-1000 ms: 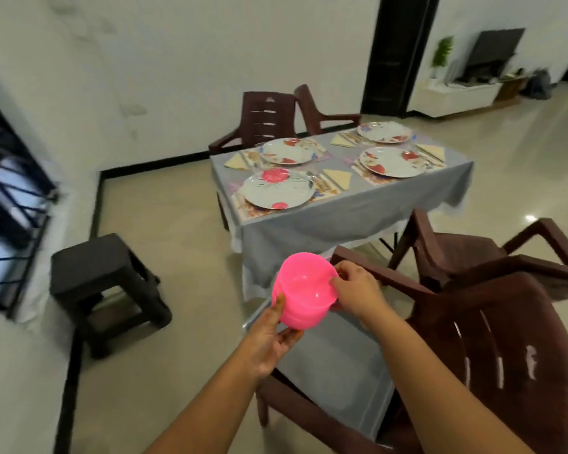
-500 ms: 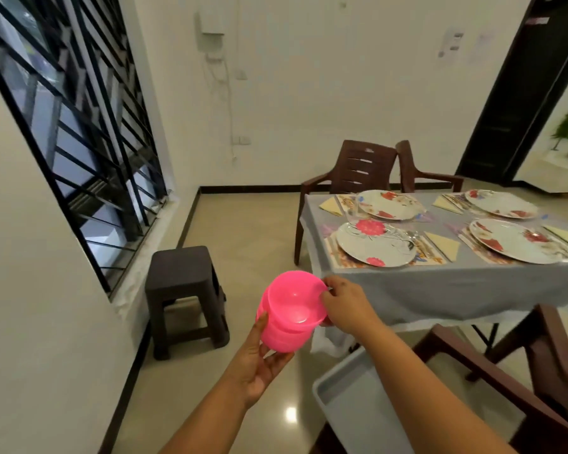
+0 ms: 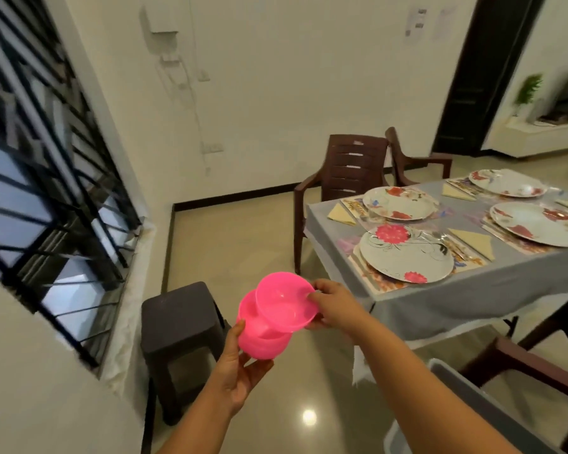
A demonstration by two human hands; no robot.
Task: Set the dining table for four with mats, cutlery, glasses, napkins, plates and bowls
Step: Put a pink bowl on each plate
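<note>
My left hand (image 3: 240,371) holds a stack of pink plastic bowls (image 3: 259,339) from below. My right hand (image 3: 335,306) pinches the rim of the top pink bowl (image 3: 284,301), which is lifted and tilted off the stack. To the right stands the dining table (image 3: 440,306) under a grey cloth. On it lie floral plates on patterned mats, the nearest plate (image 3: 405,253) just beyond my right hand, with folded yellow napkins (image 3: 473,240) and cutlery beside them.
A dark plastic stool (image 3: 181,326) stands on the floor under the barred window (image 3: 46,175) at left. Brown plastic chairs (image 3: 345,172) sit at the table's far side, another chair (image 3: 538,365) at lower right. A grey tray edge (image 3: 446,388) shows beneath my right arm.
My view has swung left and closer to the table. My right hand has lifted the top bowl up and apart from the stack in my left hand.
</note>
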